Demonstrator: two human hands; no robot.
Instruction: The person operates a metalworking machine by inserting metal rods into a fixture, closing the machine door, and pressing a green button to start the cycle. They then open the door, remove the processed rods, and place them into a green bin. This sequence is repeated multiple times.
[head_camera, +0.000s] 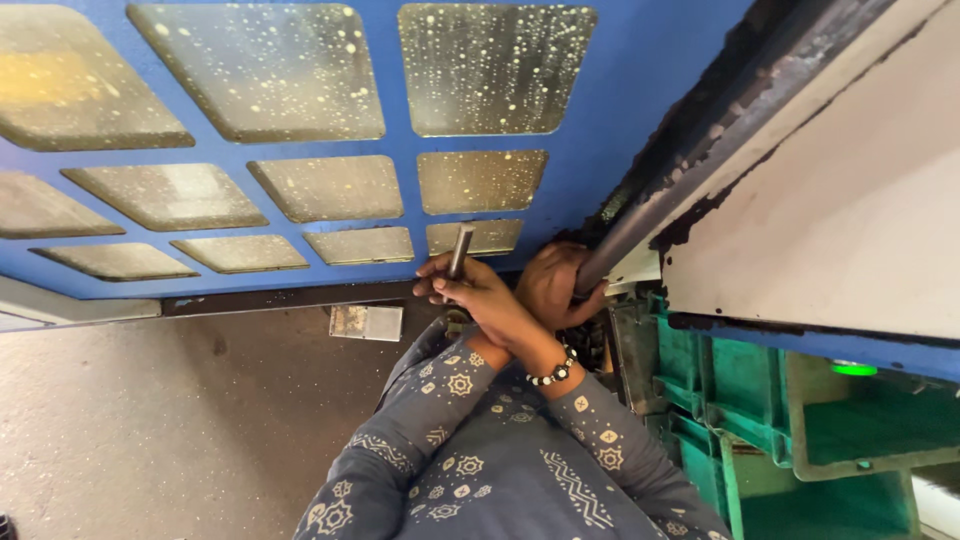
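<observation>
View from above of a person's crossed forearms in grey patterned sleeves, working close against a machine. The right hand (468, 288), wearing a black-and-white bead bracelet (553, 372), reaches across to the left and is closed around a short grey metal rod (460, 250) that stands nearly upright. The left hand (553, 285) passes under it to the right and grips the lower end of a long dark steel bar (690, 170), which runs up along the grimy edge of a white machine panel (850, 210). The two hands are just beside each other, low in front of a blue metal frame with speckled glass panes (400, 130).

Likely risks: with the wrists crossed, leverage looks poor, so the rod could slip out or twist. Fingers near the bar's end could get pinched against the panel edge. The dark residue there may make the grip slick.

At lower right sit stacked green plastic crates (800, 430); the parts visible appear empty, though much of their inside is hidden
</observation>
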